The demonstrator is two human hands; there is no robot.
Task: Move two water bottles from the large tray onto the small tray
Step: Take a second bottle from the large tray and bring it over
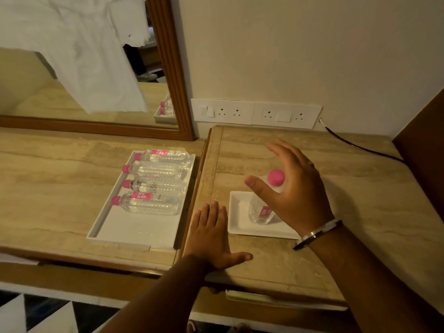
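A clear water bottle (260, 211) with a pink cap stands upright on the small white tray (240, 224) at the centre right. My right hand (292, 191) hovers around its top with fingers spread, not gripping it. Flat on the marble counter lies my left hand (211, 236), just left of the small tray, fingers apart. The large white tray (134, 229) on the left holds several pink-capped bottles (149, 203) lying on their sides, caps to the left.
A wood-framed mirror (168, 68) stands behind the large tray, with a white cloth hanging over it. Wall sockets (255, 112) and a black cable (360, 146) run behind the right counter. A raised wooden edge separates the two counter sections.
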